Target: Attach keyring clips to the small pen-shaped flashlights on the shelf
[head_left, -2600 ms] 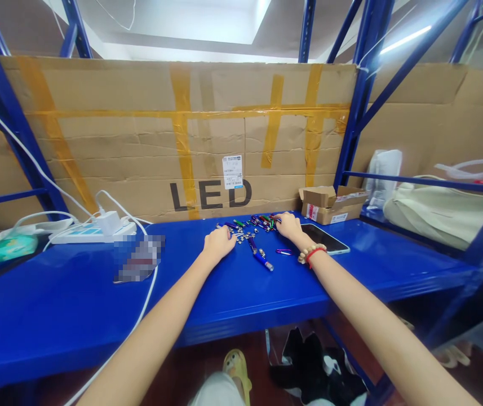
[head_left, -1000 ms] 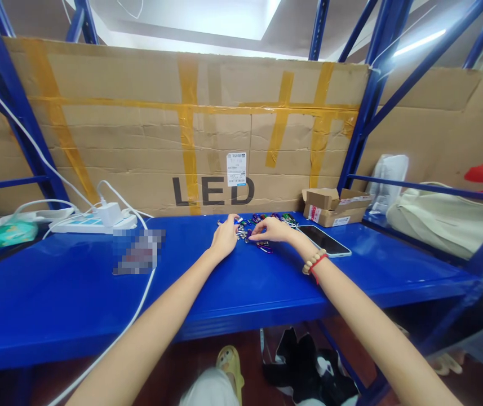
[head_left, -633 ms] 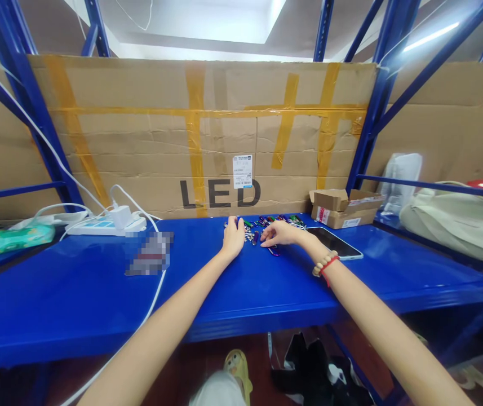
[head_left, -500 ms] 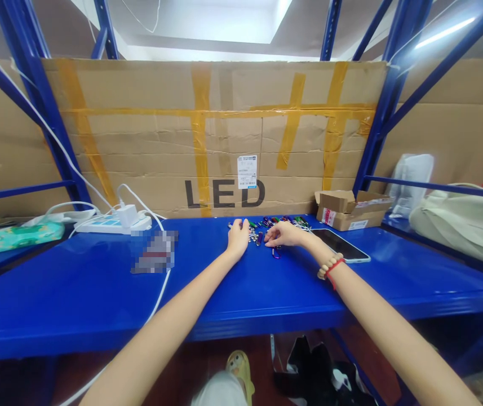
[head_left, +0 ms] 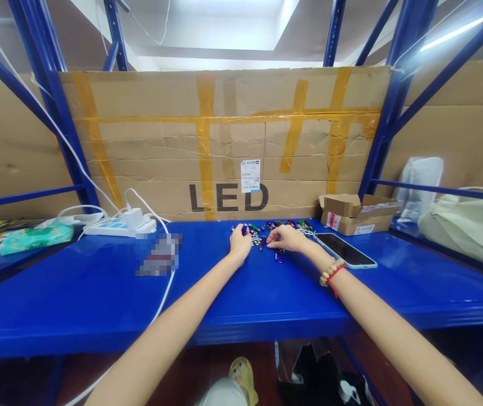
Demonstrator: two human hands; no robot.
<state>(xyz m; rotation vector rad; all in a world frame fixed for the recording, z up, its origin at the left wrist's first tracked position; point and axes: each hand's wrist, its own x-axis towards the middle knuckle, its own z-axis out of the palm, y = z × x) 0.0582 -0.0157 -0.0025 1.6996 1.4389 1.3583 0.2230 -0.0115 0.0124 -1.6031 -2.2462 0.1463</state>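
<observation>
My left hand (head_left: 240, 247) is curled closed around a small dark purple piece (head_left: 245, 230), mostly hidden by the fingers. To its right, my right hand (head_left: 288, 238) has thumb and fingers bent together in a pinch; what lies between the fingertips is too small to make out. Right by those fingertips is a small purple cylinder (head_left: 262, 243). Small silvery metal parts (head_left: 256, 241) lie between the hands. Below the right hand rests a purple carabiner (head_left: 279, 258). Behind both hands spreads a pile of small coloured metal pieces (head_left: 271, 224), green, purple and red.
A phone (head_left: 345, 251) lies right of my right hand, before an open cardboard box (head_left: 357, 215). On the left are a power strip (head_left: 114, 226) with a white charger, a white cable (head_left: 165, 293) crossing the blue shelf (head_left: 258, 307), and a blurred-out flat item (head_left: 159, 256). Taped cardboard (head_left: 160, 152) stands behind.
The view has shifted slightly, so everything sits a little lower and further right. Both hands keep nearly the same place among the small pieces.
</observation>
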